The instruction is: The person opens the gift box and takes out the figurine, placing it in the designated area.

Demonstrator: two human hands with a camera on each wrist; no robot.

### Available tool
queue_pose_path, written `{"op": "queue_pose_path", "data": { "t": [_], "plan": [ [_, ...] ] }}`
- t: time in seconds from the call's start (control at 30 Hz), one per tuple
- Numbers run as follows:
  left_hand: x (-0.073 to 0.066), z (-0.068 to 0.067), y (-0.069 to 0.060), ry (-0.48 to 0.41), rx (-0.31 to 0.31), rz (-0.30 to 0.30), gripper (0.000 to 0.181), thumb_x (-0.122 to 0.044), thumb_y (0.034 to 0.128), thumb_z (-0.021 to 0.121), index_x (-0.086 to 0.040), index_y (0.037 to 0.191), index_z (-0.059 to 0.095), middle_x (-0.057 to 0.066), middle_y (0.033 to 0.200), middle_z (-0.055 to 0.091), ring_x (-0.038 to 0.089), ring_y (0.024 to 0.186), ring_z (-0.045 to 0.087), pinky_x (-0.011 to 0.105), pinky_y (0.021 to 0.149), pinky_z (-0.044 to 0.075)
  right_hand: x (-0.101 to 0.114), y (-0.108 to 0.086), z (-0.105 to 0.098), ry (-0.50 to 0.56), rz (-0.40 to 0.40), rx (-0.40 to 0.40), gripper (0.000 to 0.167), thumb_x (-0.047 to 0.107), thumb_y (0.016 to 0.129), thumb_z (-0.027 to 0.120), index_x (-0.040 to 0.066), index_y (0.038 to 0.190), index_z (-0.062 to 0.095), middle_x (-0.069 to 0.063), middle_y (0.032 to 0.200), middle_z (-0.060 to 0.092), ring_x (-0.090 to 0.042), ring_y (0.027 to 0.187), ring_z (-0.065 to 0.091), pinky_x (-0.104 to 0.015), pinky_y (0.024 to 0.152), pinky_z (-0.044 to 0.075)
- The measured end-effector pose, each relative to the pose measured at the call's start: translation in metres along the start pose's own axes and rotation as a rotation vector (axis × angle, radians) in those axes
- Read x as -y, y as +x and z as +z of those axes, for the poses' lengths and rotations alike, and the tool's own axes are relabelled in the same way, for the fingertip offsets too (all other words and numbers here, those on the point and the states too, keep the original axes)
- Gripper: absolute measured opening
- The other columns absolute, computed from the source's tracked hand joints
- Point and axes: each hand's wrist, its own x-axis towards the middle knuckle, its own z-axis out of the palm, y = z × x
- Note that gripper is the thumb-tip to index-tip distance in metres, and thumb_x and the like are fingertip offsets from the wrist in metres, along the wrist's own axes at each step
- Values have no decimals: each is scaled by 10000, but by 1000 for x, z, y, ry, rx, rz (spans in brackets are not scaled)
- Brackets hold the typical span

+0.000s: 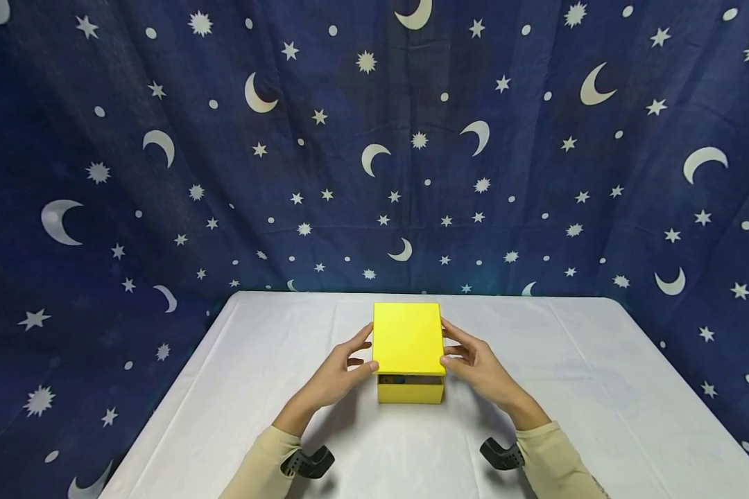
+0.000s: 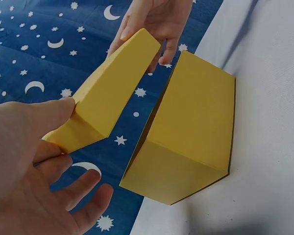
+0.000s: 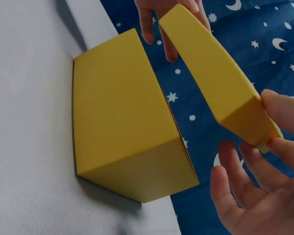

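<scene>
A yellow box lid [image 1: 408, 338] is held by both hands above a yellow box [image 1: 410, 393] on the white table. In both wrist views a gap separates the lid [image 2: 110, 85] from the box [image 3: 122, 110]. My left hand [image 1: 337, 371] pinches the lid's left side between thumb and forefinger, its other fingers spread below. On the right side, my right hand [image 1: 479, 365] grips the lid the same way. Through the slit in the head view a small dark item shows inside the box; its kind cannot be made out.
A white cloth covers the table [image 1: 262, 388]. Behind and beside it hangs a dark blue curtain [image 1: 349, 173] with moons and stars. Black straps with camera mounts [image 1: 312, 462] sit on both wrists, over beige sleeves.
</scene>
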Motion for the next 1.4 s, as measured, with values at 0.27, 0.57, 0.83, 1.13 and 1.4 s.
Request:
{"op": "queue_pose_path", "data": {
  "t": [0.27, 0.57, 0.83, 1.13, 1.4],
  "plan": [
    [-1, 3, 0, 0, -80, 6, 664, -123, 999, 621, -66, 1586, 317, 110, 1666, 296, 362, 1393, 493, 537, 1086, 484, 1, 1, 3, 28, -45, -38, 705, 121, 991, 646, 136, 1605, 298, -253, 1564, 392, -107, 1121, 595, -161, 921, 530],
    [-3, 8, 0, -21, -210, 40, 683, 16, 931, 658, -116, 1554, 412, 116, 1567, 471, 349, 1283, 576, 495, 995, 530, 4, 3, 8, 32, -41, -103, 686, 115, 991, 645, 127, 1595, 321, -242, 1561, 426, -110, 1122, 613, -155, 928, 526],
    [-7, 9, -1, -10, -275, 40, 709, 57, 886, 703, -189, 1516, 490, 117, 1358, 592, 279, 1126, 576, 391, 946, 534, 6, 2, 13, 15, -26, -167, 681, 78, 978, 650, 65, 1580, 332, -246, 1542, 454, -97, 1106, 624, -129, 926, 510],
    [-15, 4, -3, 68, -247, 73, 608, -48, 962, 656, -134, 1530, 457, 78, 979, 623, 97, 823, 533, 231, 832, 529, 10, 1, 15, -92, -107, -235, 621, 35, 958, 663, 26, 1530, 421, -202, 1476, 551, 7, 1052, 630, -187, 875, 529],
    [-15, 2, -4, 84, -198, 113, 618, -90, 1008, 604, -127, 1577, 365, 112, 1183, 719, 218, 984, 662, 290, 901, 543, 12, 2, 16, -76, -125, -270, 565, 55, 957, 673, -19, 1482, 478, -225, 1444, 566, -82, 1062, 646, -167, 869, 538]
  ]
}}
